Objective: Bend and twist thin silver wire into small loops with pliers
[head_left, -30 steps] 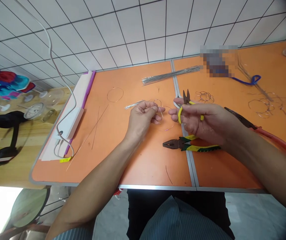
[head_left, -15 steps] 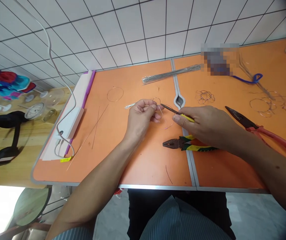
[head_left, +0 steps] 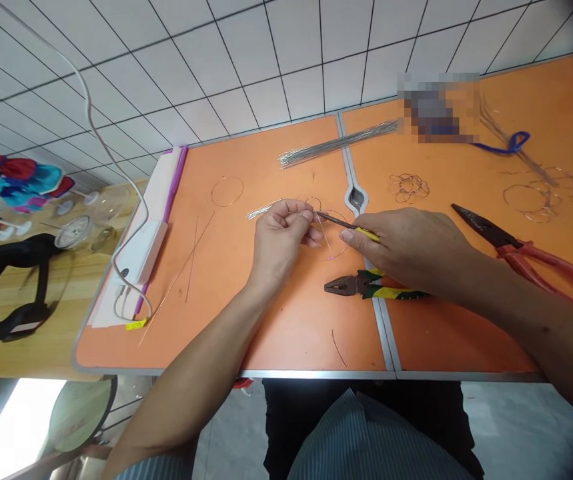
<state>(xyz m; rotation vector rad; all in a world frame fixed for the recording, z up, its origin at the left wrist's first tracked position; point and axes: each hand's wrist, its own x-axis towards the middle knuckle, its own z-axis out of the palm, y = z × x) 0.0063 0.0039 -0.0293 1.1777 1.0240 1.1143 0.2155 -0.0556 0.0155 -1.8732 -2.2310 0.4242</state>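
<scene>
My left hand (head_left: pixel 286 230) pinches a thin wire (head_left: pixel 324 233) between thumb and fingers, over the left half of the orange table. A small loop shows above the fingertips, and a larger wire ring (head_left: pixel 345 248) lies to their right. In my right hand (head_left: pixel 401 237) are slim pliers (head_left: pixel 337 220) with yellow handles, their dark jaws reaching the wire at my left fingertips. Whether the jaws grip it is too small to tell. Combination pliers (head_left: pixel 349 285) with green and yellow handles lie just below my right hand.
Red-handled long-nose pliers (head_left: pixel 509 243) lie at right, near a flower-shaped wire piece (head_left: pixel 409 188). A wire bundle (head_left: pixel 336 145) lies at the back. A wire ring (head_left: pixel 227 191) and loose wires (head_left: pixel 186 267) rest at left, by a white box (head_left: pixel 146 252) with a cable.
The pliers' jaws have shifted slightly left, closer to my left fingertips. My left hand keeps its pinch. The whole view has turned a little.
</scene>
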